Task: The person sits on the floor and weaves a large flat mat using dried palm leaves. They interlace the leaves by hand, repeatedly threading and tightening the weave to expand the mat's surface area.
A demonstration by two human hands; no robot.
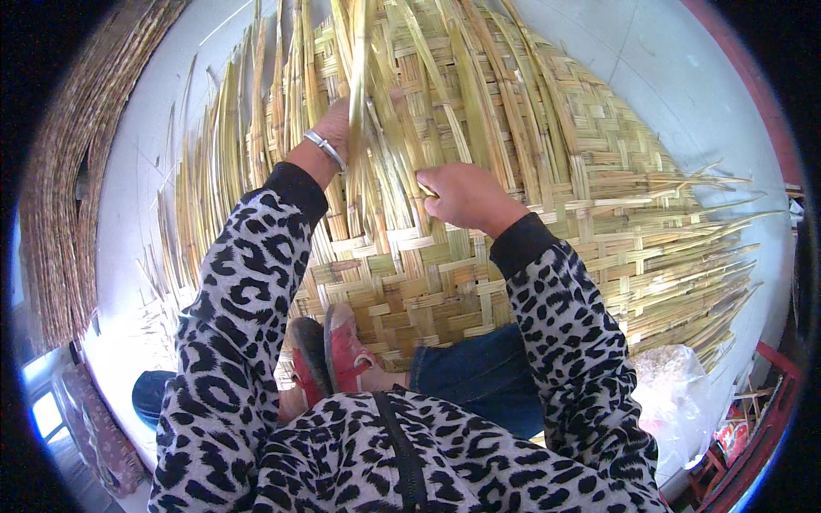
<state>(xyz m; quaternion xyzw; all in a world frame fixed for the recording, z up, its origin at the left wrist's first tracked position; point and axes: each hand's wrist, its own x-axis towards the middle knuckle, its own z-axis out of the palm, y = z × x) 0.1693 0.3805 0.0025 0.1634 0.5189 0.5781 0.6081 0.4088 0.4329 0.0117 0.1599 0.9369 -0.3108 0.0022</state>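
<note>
A large mat of flat, yellow-green reed strips (440,303) lies woven in a close over-and-under pattern beneath both hands. My left hand (336,126), with a silver bracelet at the wrist, is closed around several raised reed strips (357,81). Those strips cover most of its fingers. To the right and a little nearer, my right hand (466,197) is curled closed just above the weave. A bit of greenish strip shows between its thumb and fingers; the rest is hidden. Between the hands, loose strips (389,184) run lengthwise into the woven part.
Long unwoven strip ends (235,128) fan out at the left and far side, others (710,282) at the right. My red shoes (345,346) rest on the mat's near part. A clear plastic bag (676,398) sits at the lower right; a brown layered stack (73,171) stands left.
</note>
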